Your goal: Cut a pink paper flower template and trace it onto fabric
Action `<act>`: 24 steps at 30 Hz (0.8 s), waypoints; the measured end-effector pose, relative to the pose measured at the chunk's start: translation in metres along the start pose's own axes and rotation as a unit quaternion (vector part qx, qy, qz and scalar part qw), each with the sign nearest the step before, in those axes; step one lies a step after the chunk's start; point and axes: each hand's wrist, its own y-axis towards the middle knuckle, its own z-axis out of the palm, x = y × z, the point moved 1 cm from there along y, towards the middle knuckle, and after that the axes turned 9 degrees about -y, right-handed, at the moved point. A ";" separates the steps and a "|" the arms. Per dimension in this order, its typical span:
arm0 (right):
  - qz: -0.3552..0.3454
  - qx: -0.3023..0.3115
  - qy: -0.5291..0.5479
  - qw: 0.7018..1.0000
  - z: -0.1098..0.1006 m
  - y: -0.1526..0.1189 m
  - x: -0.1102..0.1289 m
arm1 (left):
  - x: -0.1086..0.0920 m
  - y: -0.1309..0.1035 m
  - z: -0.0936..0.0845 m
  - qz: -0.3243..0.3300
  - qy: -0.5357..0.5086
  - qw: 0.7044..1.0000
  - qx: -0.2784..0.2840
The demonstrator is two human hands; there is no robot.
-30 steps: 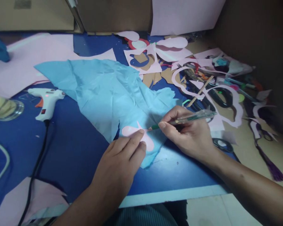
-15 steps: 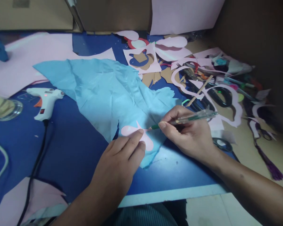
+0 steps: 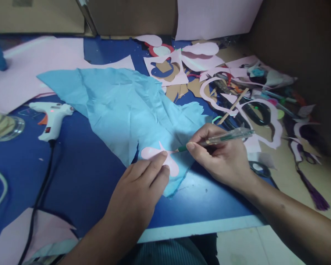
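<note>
A wrinkled piece of light blue fabric [image 3: 113, 99] lies across the blue table. On its near corner rests a small pink paper cutout [image 3: 173, 165] with rounded lobes and a thin point. My left hand [image 3: 142, 187] lies over the cutout, fingertips pressing it flat against the fabric. In my right hand [image 3: 220, 158] is a clear pen with a green grip [image 3: 226, 136], pinched between thumb and fingers. The pen tip touches down at the right edge of the cutout.
At the left are a white glue gun [image 3: 52, 119] with a black cord and a glass jar [image 3: 5, 127]. Pink sheets [image 3: 63, 51] lie behind. Paper scraps, a wooden stick [image 3: 234, 106], scissors and a purple tassel [image 3: 314, 191] crowd the right. Cardboard boxes [image 3: 135, 18] stand at the back.
The view has shifted very slightly, so the things at the left appear a little further left. Both hands and the pen hold nearly the same place.
</note>
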 end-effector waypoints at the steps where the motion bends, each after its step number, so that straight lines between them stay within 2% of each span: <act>1: 0.003 -0.001 -0.002 1.000 0.000 0.000 0.000 | 0.000 0.000 0.000 0.000 0.000 1.000 0.001; 24: -0.002 -0.019 0.002 1.000 -0.003 -0.002 -0.001 | 0.000 0.000 0.000 0.004 0.009 1.000 -0.005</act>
